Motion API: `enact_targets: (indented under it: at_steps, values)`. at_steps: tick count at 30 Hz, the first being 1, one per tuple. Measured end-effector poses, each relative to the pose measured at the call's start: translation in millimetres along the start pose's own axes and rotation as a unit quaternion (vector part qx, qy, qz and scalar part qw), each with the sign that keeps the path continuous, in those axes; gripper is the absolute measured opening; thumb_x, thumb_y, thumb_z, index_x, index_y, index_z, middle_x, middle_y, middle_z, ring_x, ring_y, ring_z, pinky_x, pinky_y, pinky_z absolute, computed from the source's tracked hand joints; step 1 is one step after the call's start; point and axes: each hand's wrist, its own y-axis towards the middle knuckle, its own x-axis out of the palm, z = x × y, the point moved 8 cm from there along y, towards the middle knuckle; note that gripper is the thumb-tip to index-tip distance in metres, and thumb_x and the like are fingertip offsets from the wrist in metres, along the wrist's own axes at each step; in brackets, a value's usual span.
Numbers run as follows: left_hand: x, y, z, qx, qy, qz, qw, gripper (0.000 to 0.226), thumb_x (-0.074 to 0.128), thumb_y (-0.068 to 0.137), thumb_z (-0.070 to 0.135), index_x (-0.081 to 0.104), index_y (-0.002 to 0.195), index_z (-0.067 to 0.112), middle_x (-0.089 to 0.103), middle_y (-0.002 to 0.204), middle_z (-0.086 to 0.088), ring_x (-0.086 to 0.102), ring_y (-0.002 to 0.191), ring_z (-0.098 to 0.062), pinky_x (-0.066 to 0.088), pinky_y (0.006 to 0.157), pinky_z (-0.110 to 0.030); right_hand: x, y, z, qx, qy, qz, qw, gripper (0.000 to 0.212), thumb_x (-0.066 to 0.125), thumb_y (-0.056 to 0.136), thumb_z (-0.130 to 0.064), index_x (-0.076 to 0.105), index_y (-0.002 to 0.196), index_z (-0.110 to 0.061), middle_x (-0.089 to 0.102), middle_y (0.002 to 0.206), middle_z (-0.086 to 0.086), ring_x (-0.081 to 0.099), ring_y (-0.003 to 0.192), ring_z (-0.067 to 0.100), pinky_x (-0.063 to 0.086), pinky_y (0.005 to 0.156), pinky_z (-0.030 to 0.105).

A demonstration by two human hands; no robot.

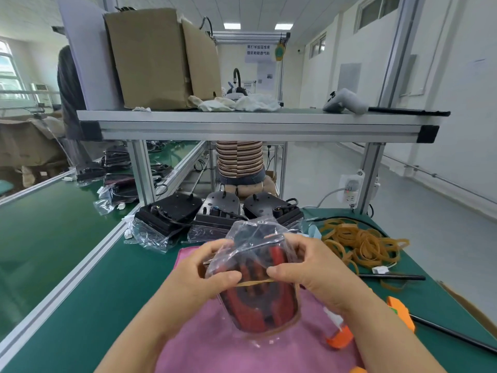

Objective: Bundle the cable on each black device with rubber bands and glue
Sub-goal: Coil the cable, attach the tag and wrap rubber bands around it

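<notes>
green bench, with a pink cloth at the near edge.

- device: red and black, in a clear bag, held over the cloth between both hands.
- left hand: curled round the device's left side, thumb on top.
- right hand: curled round the right side, thumb pressing a tan band drawn taut across the bag.
- risk: the film looks slick, so the band may slide off a thumb and snap back, or bunch the bag beneath it. a hard pull could tear the film.
- risk: glue bottle lies just beside the right forearm, and a swing of the elbow could knock it.
- room, far side: three black devices close it off, cables loose.
- room, right: band pile is near, with a black rod beyond it. reaching there is easy, but bands may snag.
- room, left: open mat runs to the bench rail, then a lower conveyor.
- room, above: shelf sits well clear of the hands.
</notes>
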Motion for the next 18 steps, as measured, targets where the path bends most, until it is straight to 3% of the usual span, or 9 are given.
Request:
enact_targets:
  at_steps: [3,5,9,11,13,16,18]
  values:
    - [-5.4,1.1,26.7,0.050,0.074,-0.018,0.996,0.057,0.078,0.066,0.028,0.062,0.110,0.060,0.068,0.113,0.028,0.065,0.103,0.007,0.050,0.078,-0.009,-3.2,1.1,-22.2,-0.048,-0.084,0.012,0.995,0.051,0.077,0.073,-0.003,0.069,0.112,-0.033,0.075,0.100,-0.009,0.071,0.095,0.007,0.054,0.079,0.016]
    - [-9.5,3.7,37.8,0.078,0.130,0.013,0.988,0.060,0.076,0.067,0.028,0.058,0.113,0.063,0.064,0.113,0.037,0.060,0.105,0.014,0.044,0.079,-0.002,-3.8,5.3,-26.9,-0.061,-0.121,0.019,0.991,0.055,0.077,0.074,-0.002,0.063,0.116,-0.034,0.074,0.100,-0.012,0.069,0.094,0.003,0.052,0.076,0.013]
    - [-6.8,6.0,39.4,0.115,0.235,0.093,0.961,0.067,0.071,0.068,0.050,0.052,0.132,0.048,0.058,0.112,0.039,0.054,0.096,0.024,0.042,0.077,-0.001,-3.5,19.1,-15.2,-0.075,-0.225,0.059,0.970,0.052,0.078,0.077,-0.016,0.050,0.112,-0.041,0.069,0.092,-0.020,0.064,0.085,-0.005,0.047,0.071,0.007]
    - [-0.6,7.6,33.4,0.148,0.269,0.110,0.945,0.063,0.077,0.078,0.036,0.053,0.136,0.036,0.057,0.120,0.030,0.053,0.106,0.018,0.035,0.086,0.002,-2.4,25.5,-5.0,-0.081,-0.258,0.078,0.960,0.052,0.080,0.078,-0.025,0.044,0.110,-0.045,0.066,0.085,-0.020,0.061,0.083,-0.009,0.044,0.069,0.005]
    - [3.8,9.4,23.2,0.173,0.311,0.124,0.926,0.065,0.079,0.080,0.018,0.052,0.140,0.023,0.056,0.129,0.019,0.053,0.118,0.005,0.032,0.099,-0.003,-1.0,30.4,6.5,-0.084,-0.274,0.089,0.954,0.051,0.078,0.079,-0.029,0.043,0.109,-0.049,0.064,0.082,-0.023,0.059,0.084,-0.012,0.044,0.070,0.007]
    - [10.2,8.6,5.3,0.181,0.366,0.140,0.902,0.072,0.081,0.076,0.008,0.051,0.141,0.014,0.053,0.140,0.007,0.050,0.129,-0.010,0.033,0.109,-0.018,1.9,33.1,25.9,-0.077,-0.308,0.088,0.944,0.055,0.074,0.079,-0.025,0.042,0.117,-0.049,0.065,0.092,-0.022,0.062,0.089,-0.002,0.053,0.079,0.024]
    - [20.3,6.1,-6.7,0.192,0.386,0.133,0.892,0.076,0.084,0.067,-0.002,0.056,0.136,0.006,0.059,0.136,-0.005,0.056,0.127,-0.022,0.044,0.107,-0.035,4.2,29.9,35.4,-0.085,-0.351,0.085,0.929,0.061,0.075,0.077,-0.029,0.040,0.123,-0.047,0.062,0.108,-0.018,0.060,0.098,0.002,0.052,0.085,0.024]
